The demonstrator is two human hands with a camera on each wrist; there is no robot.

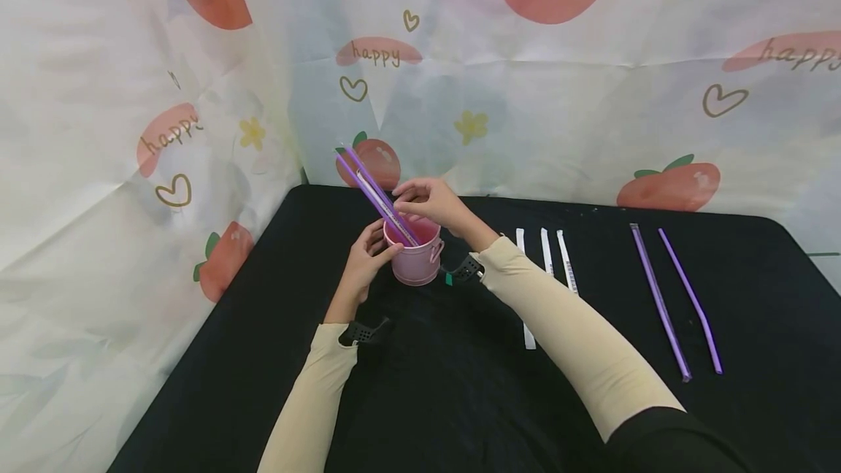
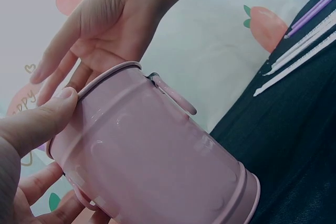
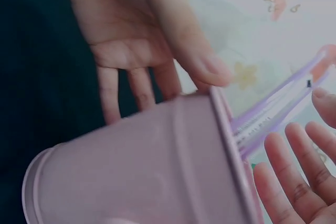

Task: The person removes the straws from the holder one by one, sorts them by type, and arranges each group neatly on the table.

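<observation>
A small pink metal bucket (image 1: 415, 266) with side handles stands on the black table. Purple straws (image 1: 371, 188) and a white paper-wrapped straw lean out of it toward the upper left. My left hand (image 1: 360, 265) holds the bucket at its left side, thumb at the rim (image 2: 86, 88) and fingers around the far side. Over the bucket's mouth is my right hand (image 1: 434, 204), its fingers loosely bent beside the straws. In the right wrist view those fingers (image 3: 296, 174) are spread and apart from the straws (image 3: 273, 111), with nothing between them.
White paper-wrapped straws (image 1: 568, 261) lie right of the bucket, partly hidden under my right forearm. Farther right, two purple straws (image 1: 660, 301) lie on the black tablecloth (image 1: 427, 393). A printed curtain (image 1: 558, 93) hangs behind the table and along its left side.
</observation>
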